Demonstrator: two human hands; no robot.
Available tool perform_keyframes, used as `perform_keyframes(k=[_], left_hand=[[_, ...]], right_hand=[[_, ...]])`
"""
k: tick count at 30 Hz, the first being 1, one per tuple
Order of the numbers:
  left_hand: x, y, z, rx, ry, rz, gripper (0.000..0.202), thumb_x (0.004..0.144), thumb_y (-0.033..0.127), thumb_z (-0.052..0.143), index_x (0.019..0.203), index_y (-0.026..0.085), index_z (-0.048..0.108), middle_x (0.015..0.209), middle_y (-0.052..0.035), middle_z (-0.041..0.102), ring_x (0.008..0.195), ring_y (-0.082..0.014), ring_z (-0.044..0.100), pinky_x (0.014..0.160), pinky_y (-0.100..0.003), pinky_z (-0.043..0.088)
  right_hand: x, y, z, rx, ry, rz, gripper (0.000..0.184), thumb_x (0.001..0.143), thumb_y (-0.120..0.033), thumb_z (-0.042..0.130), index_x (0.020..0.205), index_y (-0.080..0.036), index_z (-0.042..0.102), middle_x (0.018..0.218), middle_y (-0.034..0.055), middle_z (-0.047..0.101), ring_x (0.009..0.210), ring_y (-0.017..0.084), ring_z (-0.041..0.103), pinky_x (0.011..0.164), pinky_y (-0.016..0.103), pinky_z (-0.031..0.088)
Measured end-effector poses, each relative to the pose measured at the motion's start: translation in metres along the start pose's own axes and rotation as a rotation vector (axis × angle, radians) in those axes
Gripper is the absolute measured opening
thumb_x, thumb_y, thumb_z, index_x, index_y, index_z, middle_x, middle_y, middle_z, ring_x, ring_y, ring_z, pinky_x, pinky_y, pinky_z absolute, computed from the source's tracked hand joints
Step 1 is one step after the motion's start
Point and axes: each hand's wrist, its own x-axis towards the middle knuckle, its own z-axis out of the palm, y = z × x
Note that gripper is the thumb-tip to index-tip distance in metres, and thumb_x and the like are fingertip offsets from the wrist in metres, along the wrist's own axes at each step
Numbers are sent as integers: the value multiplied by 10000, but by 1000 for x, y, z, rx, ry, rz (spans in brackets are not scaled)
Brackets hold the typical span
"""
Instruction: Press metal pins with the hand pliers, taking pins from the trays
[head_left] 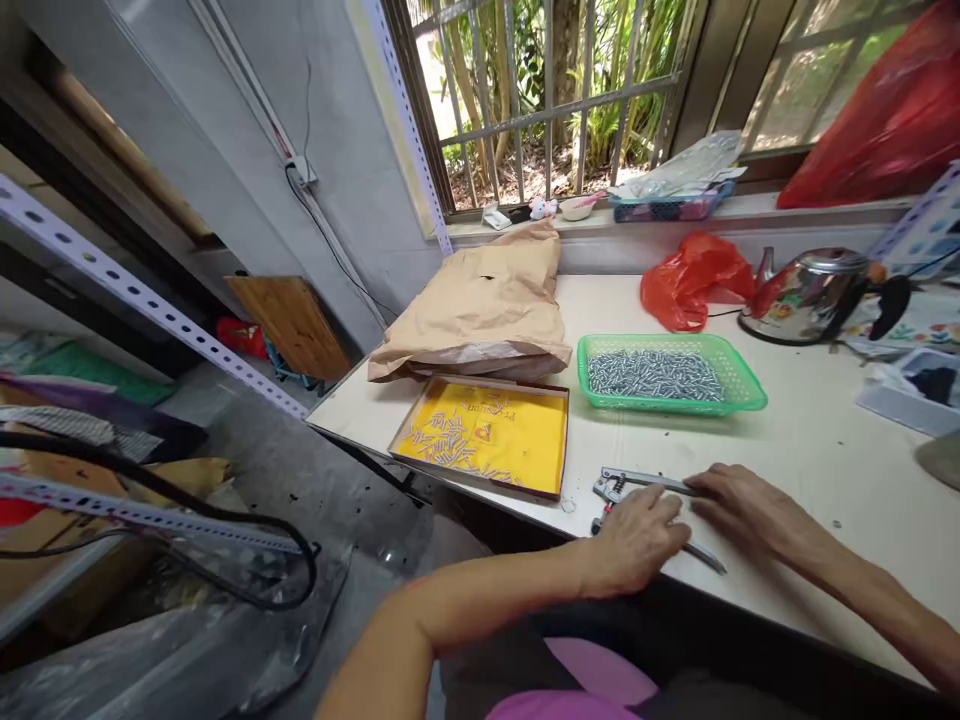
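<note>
A pink garment (574,675) lies nearest, below the table edge (795,590). The left hand (634,540) covers the middle of metal pliers (616,487), so its grip cannot be told; the flat right hand (754,510) touches the upper handle (660,481). Beyond the grip lie a yellow tray (525,430) of metal studs (442,445) and a green basket (742,385).

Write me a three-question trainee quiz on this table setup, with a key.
1. True or false: the green plastic tray holds more small metal fasteners than the yellow-lined cardboard tray.
2. What hand tool lies under the left hand?
3. What colour is the crumpled plastic bag behind the green plastic tray? A red, B green, C white.

Key: 1 true; 2 metal pliers; 3 A.
</note>
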Motion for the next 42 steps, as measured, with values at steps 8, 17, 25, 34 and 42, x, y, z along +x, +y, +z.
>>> perform_keyframes(k=[8, 17, 25, 34, 42], left_hand=[[3, 9, 12, -97, -49, -11, 149, 864, 127, 490, 907, 130, 632, 874, -94, 632, 848, -203, 552, 830, -329, 456], [-85, -143, -93, 107, -45, -633, 268, 886, 92, 447, 987, 166, 683, 1048, -130, 642, 1018, -249, 516, 874, -365, 438], [-119, -178, -100, -64, -166, -618, 153, 813, 102, 553, 737, 188, 654, 872, -86, 645, 926, -208, 502, 810, -273, 397], [-125, -200, -80, 125, -73, -527, 237, 895, 227, 478, 762, 185, 670, 806, -99, 610, 853, -225, 481, 685, -307, 379], [-109, -162, -88, 10, 184, -556, 310, 902, 325, 437, 876, 169, 703, 884, -99, 669, 865, -232, 608, 780, -340, 472]], right_hand=[[30, 7, -8, -128, 58, -3, 301, 923, -363, 401, 857, -211, 653, 861, 81, 645, 805, 235, 574, 750, 373, 428], [12, -11, 12, -237, 100, 89, 292, 910, -168, 336, 875, -240, 617, 886, 72, 621, 893, 244, 548, 655, 333, 414], [19, -45, -17, -245, 85, 144, 265, 934, -243, 380, 955, -198, 641, 991, 114, 613, 924, 251, 544, 704, 354, 442], [36, -120, -25, -198, -97, -151, 283, 971, -276, 425, 836, -174, 652, 901, 79, 600, 861, 191, 510, 751, 315, 348], [58, -140, -10, -344, -213, -333, 142, 889, -220, 536, 852, -156, 656, 952, 104, 591, 930, 234, 491, 757, 361, 330]])
